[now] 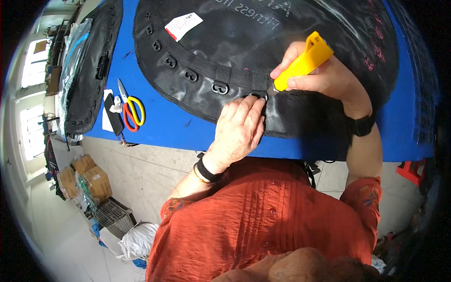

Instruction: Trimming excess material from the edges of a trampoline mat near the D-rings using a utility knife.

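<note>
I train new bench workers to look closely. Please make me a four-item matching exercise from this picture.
Column one:
1. Knife
2. Scissors
3. Tag
4. Left hand

Column two:
A. Lying on the blue table
B. On the black sheet, close to the blade
C. Yellow, gripped by the right hand
D. White with a red edge

Pairs: 1-C, 2-A, 3-D, 4-B
</note>
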Available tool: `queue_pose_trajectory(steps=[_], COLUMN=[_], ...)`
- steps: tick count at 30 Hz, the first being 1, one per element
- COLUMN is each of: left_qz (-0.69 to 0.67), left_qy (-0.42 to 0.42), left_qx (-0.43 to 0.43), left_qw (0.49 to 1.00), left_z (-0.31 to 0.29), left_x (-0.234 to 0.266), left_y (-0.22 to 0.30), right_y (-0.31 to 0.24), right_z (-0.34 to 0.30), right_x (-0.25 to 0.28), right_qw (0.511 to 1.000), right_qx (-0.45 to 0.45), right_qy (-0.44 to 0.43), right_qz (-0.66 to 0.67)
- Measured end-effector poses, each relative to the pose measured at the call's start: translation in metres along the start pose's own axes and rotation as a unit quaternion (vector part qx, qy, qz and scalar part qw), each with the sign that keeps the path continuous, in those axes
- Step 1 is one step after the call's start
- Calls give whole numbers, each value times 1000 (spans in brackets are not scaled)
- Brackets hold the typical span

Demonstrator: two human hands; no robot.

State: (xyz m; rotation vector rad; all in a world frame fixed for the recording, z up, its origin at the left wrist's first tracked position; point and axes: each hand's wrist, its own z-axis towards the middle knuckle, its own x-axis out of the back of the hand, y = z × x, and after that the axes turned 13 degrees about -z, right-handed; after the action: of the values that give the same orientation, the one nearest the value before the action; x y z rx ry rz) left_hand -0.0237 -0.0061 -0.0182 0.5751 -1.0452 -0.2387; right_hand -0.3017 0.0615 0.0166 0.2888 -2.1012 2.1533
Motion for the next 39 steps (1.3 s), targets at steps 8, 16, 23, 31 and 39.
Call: queue_pose_trajectory(steps=[8, 16, 23, 31, 39], left_qz=[-3, -2, -2, 1, -1], left_qy=[3, 0, 2, 12, 13], left_qx=[-5, -4, -8, -15, -19], left_qw=[1000, 1000, 1000, 1000, 1000], left_z=[-1, -1, 0, -1, 1], left_x=[-1, -1, -1, -2, 0], left_y=[-1, -1, -1, -1, 0], right_y=[4, -3, -1, -2, -6], right_z=[0, 0, 0, -1, -2], right_x=[-4, -4, 0, 2, 0], right_qw=[998, 1000, 998, 999, 998], right_qx=[37, -9, 17, -6, 21], right_qy=[21, 14, 18, 0, 30], right_qz=[-49, -19, -52, -32, -41])
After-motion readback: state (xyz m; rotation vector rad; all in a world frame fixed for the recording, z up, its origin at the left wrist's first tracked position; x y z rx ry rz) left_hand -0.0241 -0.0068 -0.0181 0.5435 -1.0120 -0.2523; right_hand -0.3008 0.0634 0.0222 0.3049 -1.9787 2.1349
